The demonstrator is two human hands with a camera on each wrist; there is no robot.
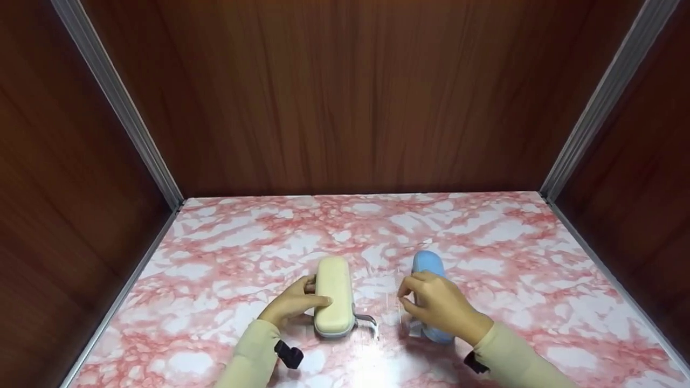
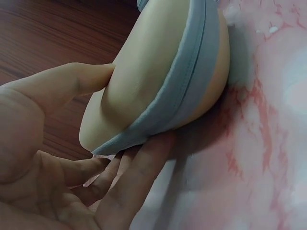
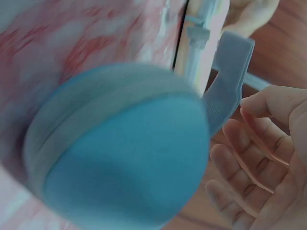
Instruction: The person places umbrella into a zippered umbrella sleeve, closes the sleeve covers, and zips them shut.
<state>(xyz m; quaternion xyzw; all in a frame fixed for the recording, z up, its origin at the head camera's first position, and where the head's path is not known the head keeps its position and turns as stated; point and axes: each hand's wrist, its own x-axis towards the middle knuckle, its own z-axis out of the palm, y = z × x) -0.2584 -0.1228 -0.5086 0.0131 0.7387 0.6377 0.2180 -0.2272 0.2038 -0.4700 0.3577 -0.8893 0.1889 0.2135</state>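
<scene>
My left hand (image 1: 294,302) grips a cream zippered glasses case (image 1: 335,285) by its left side. The thumb presses on the lid and the fingers (image 2: 136,179) lie along the grey zip band and lower edge. A dark strap (image 1: 366,319) sticks out from that case's right side. A blue zippered glasses case (image 1: 428,263) lies to the right, partly hidden under my right hand (image 1: 439,302). In the right wrist view, the thumb tip is at the edge of the blue case's grey strap (image 3: 230,72); the fingers are loosely bent. I cannot tell whether they touch it.
Both cases lie on a table with a red-and-white marbled top (image 1: 242,237). Dark wood panels (image 1: 372,108) enclose the back and sides, with metal strips (image 1: 124,108) at the corners. A bright light reflection falls on the tabletop between the forearms.
</scene>
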